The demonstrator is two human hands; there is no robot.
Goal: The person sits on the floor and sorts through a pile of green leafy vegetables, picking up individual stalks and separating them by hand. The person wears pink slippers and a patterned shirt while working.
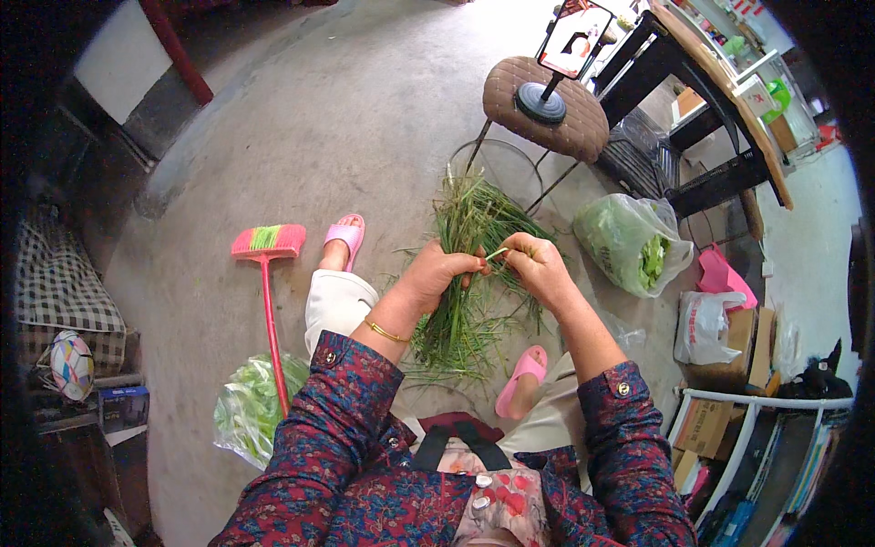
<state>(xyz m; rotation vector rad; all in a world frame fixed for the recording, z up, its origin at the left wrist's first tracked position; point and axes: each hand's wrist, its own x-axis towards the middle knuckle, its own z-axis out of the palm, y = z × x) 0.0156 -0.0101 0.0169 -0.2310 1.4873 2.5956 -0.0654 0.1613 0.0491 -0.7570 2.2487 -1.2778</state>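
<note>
My left hand (pixel 441 270) grips a thick bundle of long green stalks (pixel 459 222), its thumb lying across the front. Pale ends point up and away from me, and the loose green tips hang toward the floor. Between the fingertips of my right hand (pixel 536 263) is a thin pale stalk (pixel 497 253), reaching across to the thumb of my left hand. Behind my hands lies a pile of similar green stalks (pixel 502 212), partly hidden by them. Scattered green bits (pixel 489 342) lie on the floor below the bundle.
A brown padded chair (pixel 495 89) bears a phone on a stand (pixel 574 41). Right of the pile sits a plastic bag of leafy greens (pixel 615 239); another bag of greens (pixel 239 403) is at left, beside a pink broom (pixel 268 273). A white rack (pixel 752 403) stands at lower right.
</note>
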